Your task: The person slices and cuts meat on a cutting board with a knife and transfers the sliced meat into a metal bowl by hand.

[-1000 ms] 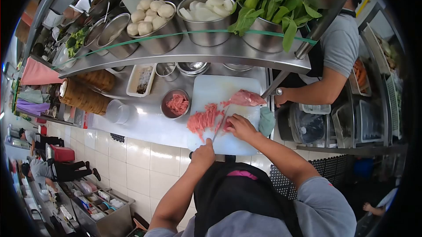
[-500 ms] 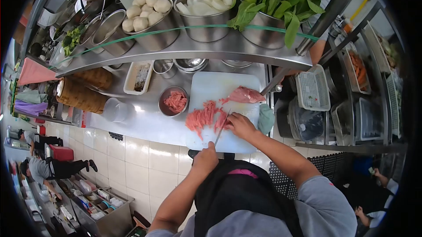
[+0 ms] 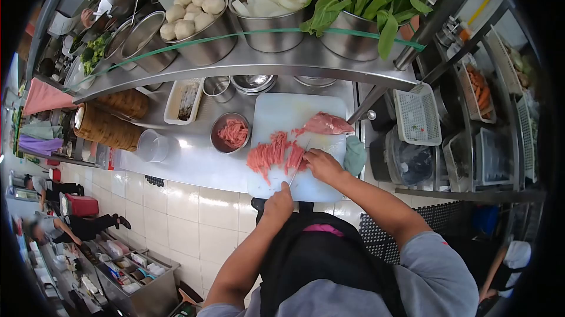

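Note:
My left hand [image 3: 278, 204] is closed round the handle of a knife [image 3: 293, 171], whose blade points up and away over the white cutting board [image 3: 329, 190]. Beside the blade, the bent fingers of my right hand [image 3: 322, 164] press on a small piece of meat, mostly hidden beneath them. Cut strips of pink meat [image 3: 269, 153] lie in a pile left of the knife. A larger uncut piece of meat [image 3: 326, 123] rests at the board's upper right. Left of the board, a metal bowl [image 3: 231, 133] holds more strips.
A green cloth [image 3: 354, 156] lies by the board's right edge. Above runs a metal shelf [image 3: 253, 72] with pots of white balls, white chunks and leafy greens. Bamboo steamers [image 3: 106, 127] and a clear container [image 3: 152, 146] stand left. Other people are at the far left, upper left and lower right.
The knife and my right hand have shifted slightly on the board, with the blade still beside the fingers. The person at the right, behind the shelf post, has mostly gone from view.

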Tool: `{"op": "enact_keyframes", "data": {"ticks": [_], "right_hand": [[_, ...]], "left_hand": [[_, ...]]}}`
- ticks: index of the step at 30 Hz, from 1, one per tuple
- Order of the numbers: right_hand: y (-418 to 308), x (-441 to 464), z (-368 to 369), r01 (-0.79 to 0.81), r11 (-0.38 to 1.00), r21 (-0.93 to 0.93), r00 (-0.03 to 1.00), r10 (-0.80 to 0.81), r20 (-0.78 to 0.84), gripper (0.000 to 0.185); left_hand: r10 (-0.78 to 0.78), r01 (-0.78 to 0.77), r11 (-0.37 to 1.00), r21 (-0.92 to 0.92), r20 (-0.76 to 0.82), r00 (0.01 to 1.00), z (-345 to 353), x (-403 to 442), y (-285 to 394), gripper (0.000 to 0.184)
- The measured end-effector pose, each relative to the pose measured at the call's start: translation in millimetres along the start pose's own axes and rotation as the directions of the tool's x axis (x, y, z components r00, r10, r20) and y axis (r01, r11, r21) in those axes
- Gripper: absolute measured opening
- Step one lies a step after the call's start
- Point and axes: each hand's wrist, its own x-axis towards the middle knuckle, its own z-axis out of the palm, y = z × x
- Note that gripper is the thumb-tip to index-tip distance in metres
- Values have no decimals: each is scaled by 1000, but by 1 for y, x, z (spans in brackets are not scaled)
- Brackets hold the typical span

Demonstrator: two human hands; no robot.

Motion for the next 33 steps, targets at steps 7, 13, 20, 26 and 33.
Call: {"op": "enact_keyframes", "data": {"ticks": [7, 13, 20, 26, 33], "right_hand": [[5, 1, 5, -10, 1000, -4, 1000, 10, 7, 14], [5, 0, 6, -10, 1000, 1, 1000, 10, -5, 14], [5, 3, 3, 3, 1000, 30, 1000, -4, 27, 8], [6, 1, 3, -9, 999, 48, 999, 11, -50, 11], [10, -2, 7, 56, 998, 4, 998, -56, -26, 14]], "left_hand": [[22, -28, 997, 67, 95, 995, -40, -23, 9, 17], [-30, 28, 999, 25, 48, 998, -40, -2, 15, 19], [-23, 24, 1000, -9, 98, 995, -18, -13, 7, 18], [7, -10, 1000, 27, 108, 994, -59, -13, 13, 17], [63, -63, 998, 30, 13, 998, -24, -3, 4, 18]]}}
